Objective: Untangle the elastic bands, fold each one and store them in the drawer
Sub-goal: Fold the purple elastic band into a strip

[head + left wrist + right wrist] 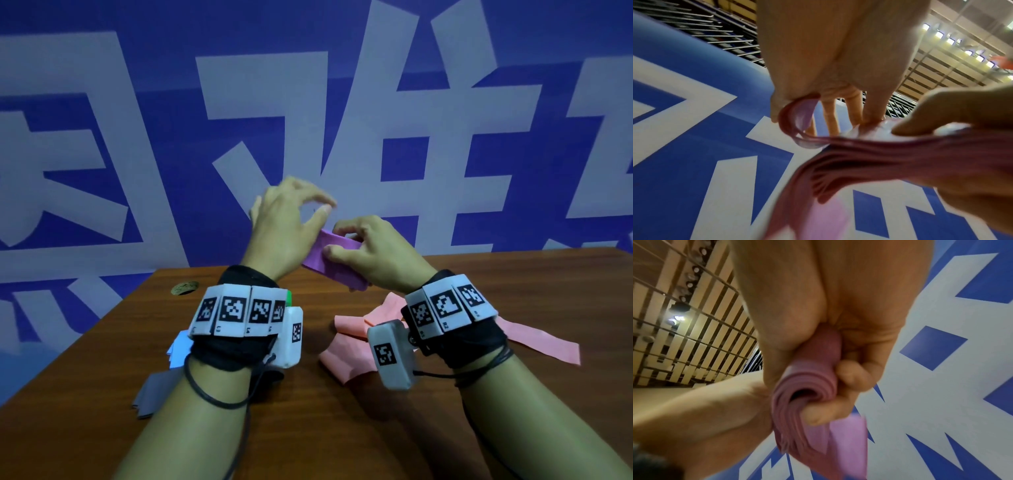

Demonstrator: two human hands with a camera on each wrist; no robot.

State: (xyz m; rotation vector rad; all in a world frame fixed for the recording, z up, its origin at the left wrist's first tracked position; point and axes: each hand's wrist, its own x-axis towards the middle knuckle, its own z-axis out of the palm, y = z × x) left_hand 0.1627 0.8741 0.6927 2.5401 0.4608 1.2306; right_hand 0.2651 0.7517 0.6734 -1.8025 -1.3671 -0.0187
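A purple elastic band [334, 265], folded into a flat many-layered bundle, is held in the air above the far side of the wooden table [342, 428]. My right hand [337, 240] grips the bundle, with the thumb on one face and curled fingers [851, 378] on the other around the purple band [803, 384]. My left hand [322, 212] is just left of it and pinches the band's loose looped end [801, 113] between thumb and fingers. The stacked layers [900, 154] fan out toward the left wrist camera. No drawer is in view.
A crumpled pink band [356, 329] lies on the table under my right wrist, with a tail [544, 339] running right. A folded grey band [154, 394] and a pale blue one [178, 347] lie at the left edge. A round brass grommet [185, 287] sits at the back left. A blue-and-white banner rises behind.
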